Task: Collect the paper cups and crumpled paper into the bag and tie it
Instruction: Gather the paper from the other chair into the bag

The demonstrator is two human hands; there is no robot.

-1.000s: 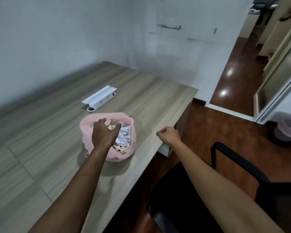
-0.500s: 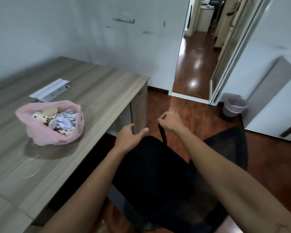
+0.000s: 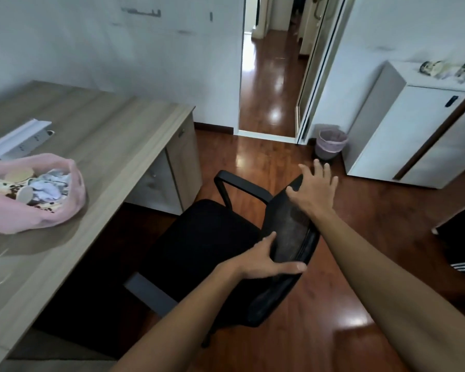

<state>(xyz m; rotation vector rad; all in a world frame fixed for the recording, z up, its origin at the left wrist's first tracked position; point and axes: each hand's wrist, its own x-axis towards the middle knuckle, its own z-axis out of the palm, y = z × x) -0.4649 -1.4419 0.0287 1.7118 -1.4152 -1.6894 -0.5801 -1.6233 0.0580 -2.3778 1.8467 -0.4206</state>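
**A:** Eyes on the soft pink plastic bag (image 3: 38,205) at the left edge of the frame. It sits slumped on the pale wood-grain desk (image 3: 113,146), mouth wide open, untied, with patterned paper cups (image 3: 19,181) and white crumpled paper (image 3: 51,185) showing inside.

**B:** And nobody holding it. My worry is that open mouth: the bag sags towards the desk's near edge, so a knock to the desk could, I'd say, roll it and spill a cup out.

**A:** What would knock it?

**B:** The black mesh-backed office chair (image 3: 226,237), centre frame. Both hands are on it, and it stands just beside the desk. Swing it left too hard and the armrest could strike the desk edge. Swing it right and the small lined waste bin (image 3: 330,145), upper right of centre near the white cabinet (image 3: 414,135), may be in its path.

**A:** Talk me through the hands.

**B:** The left hand (image 3: 269,261), lower centre, grasps the near edge of the backrest, thumb up against the inner mesh face, fingers wrapped over the frame. The right hand (image 3: 316,189) is higher, over the backrest's top edge, fingers straight and spread, palm down, clenching nothing. Whether the palm actually presses the frame, I can't tell.

**A:** Both forearms stretched out from the bottom of the frame, well apart from the bag.

**B:** Right, so the tying isn't done yet. A white ridged strip (image 3: 19,138) also lies on the desk behind the bag, upper left.
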